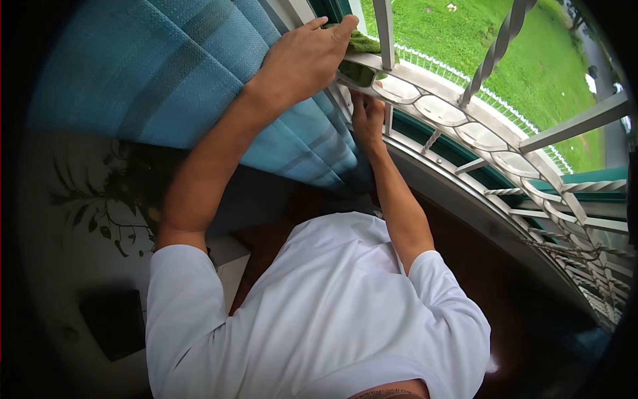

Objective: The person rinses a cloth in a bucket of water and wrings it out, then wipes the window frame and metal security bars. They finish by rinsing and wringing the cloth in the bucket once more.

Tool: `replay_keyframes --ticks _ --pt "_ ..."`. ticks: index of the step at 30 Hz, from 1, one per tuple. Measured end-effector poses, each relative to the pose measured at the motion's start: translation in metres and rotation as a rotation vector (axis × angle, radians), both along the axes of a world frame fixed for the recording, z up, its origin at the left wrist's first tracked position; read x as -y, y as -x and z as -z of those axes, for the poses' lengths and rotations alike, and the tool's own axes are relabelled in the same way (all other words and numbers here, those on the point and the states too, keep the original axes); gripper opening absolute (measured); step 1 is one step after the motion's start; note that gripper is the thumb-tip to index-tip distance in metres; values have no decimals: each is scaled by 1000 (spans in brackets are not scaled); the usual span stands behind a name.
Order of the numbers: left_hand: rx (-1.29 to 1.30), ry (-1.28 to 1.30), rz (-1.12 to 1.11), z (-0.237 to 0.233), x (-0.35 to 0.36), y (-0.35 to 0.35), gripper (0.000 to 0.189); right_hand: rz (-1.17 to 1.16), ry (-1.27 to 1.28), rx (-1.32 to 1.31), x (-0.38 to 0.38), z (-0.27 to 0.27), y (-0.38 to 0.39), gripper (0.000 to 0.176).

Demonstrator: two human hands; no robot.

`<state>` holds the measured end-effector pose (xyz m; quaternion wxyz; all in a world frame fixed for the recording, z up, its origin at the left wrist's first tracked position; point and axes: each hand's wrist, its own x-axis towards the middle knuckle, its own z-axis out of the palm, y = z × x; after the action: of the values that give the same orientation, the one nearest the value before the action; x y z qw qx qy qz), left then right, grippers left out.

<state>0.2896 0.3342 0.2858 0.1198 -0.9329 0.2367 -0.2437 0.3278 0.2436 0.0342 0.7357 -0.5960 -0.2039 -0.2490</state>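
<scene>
My left hand (307, 58) is raised at the top of a white metal window grille (438, 110), its fingers closed on a green cloth (363, 44). The cloth lies against the grille's upper rail, partly hidden behind the hand. Just below, my right hand (369, 121) has its fingers curled at the lower rail of the grille's oval pattern. Some of those fingers pass behind the metal and are hidden. A blue curtain (193, 73) hangs beside both hands, close to the left forearm.
Twisted bars (498, 50) and straight bars of the grille stretch away to the right, with a green window frame (458, 151) behind them. Outside lie grass (458, 33) and a low white fence. A dark square object (113, 324) is at the lower left.
</scene>
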Motion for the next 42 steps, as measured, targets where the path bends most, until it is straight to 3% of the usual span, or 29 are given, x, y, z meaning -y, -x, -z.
replay_keyframes --ticks 2,3,4,6,7,12,14,15,17,19,21,22,23,28,30,31,32,36,40,42 --pt "-308 -45 -178 -18 15 -2 61 -282 -167 -390 2 5 10 23" --pt "-342 -196 -253 -27 25 -4 55 -563 -350 -462 7 5 10 24" --pt "-349 -199 -247 -24 24 -7 55 -556 -354 -468 8 -2 10 24" --pt "-455 -144 -130 -16 15 -19 39 -702 -631 -599 5 -19 13 24" --pt "-445 -25 -18 -13 12 -24 49 -688 -466 -611 10 -20 13 23" --pt "-438 199 92 -10 8 -25 45 -632 -442 -517 4 -28 5 25" --pt "-465 304 102 -20 18 -19 45 -627 -279 -502 2 -11 -8 22" --pt "-470 446 165 -26 23 -15 45 -451 -1 -479 3 -6 -9 18" --pt "-523 677 280 -25 17 -15 48 -308 93 -429 -8 9 -11 19" --pt "-476 715 236 -23 4 -11 47 -37 333 -329 -2 9 0 21" --pt "-403 845 169 -28 13 2 46 0 396 -376 5 14 15 21" --pt "-403 852 171 -31 14 4 46 33 459 -422 7 21 19 21" --pt "-452 869 159 -33 13 6 46 167 492 -255 8 33 19 19" --pt "-404 759 164 -19 0 9 32 138 497 -297 16 34 36 16" --pt "-358 736 125 -16 0 11 26 67 124 -58 12 26 35 15" --pt "-325 717 132 -17 3 14 26 24 104 16 11 21 28 15" --pt "-298 698 141 -17 5 18 25 -81 203 -90 12 23 21 16" --pt "-295 784 43 -4 -1 22 26 -98 264 -104 5 14 0 12" --pt "-328 770 31 -10 1 26 28 89 285 -147 0 37 10 25" --pt "-485 835 188 -5 -10 21 53 121 564 -354 10 56 16 37"
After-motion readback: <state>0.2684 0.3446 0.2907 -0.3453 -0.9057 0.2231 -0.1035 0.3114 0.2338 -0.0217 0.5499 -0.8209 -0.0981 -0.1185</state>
